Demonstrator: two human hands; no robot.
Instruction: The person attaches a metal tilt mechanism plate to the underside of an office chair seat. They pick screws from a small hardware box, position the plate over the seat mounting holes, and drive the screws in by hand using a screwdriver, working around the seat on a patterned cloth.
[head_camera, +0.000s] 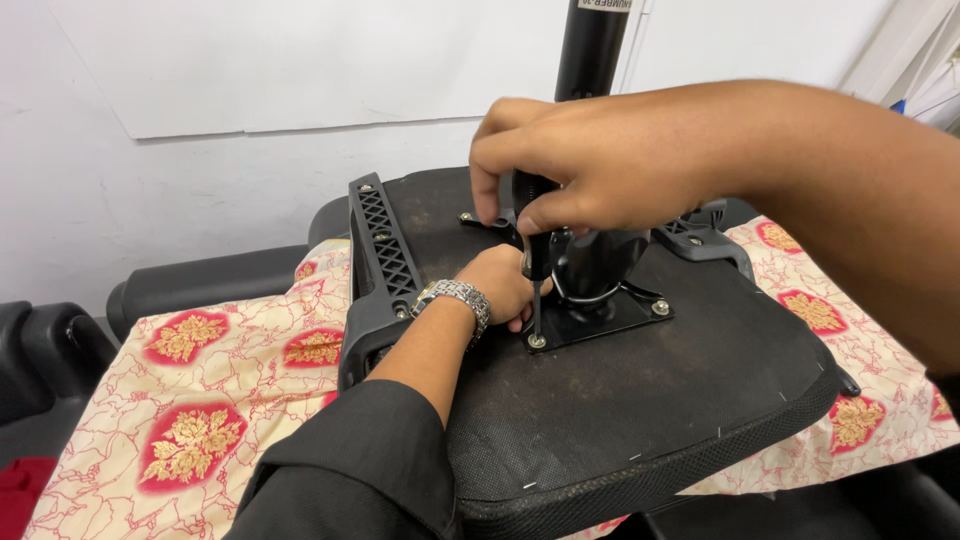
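Screwdriver (533, 262) held upright in right hand (590, 165) grip, long axis vertical, tip seated on screw (537, 341) at near-left corner of mounting plate (600, 318) beneath upturned chair seat (640, 400); left hand (505, 285) closed just beside, steadying.

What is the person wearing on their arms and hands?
The left hand is bare, with a silver metal link watch on the wrist and a black sleeve pushed up to about mid-forearm. The right hand is bare too, with no gloves, and no ring or sleeve shows along the forearm as far as the picture reaches.
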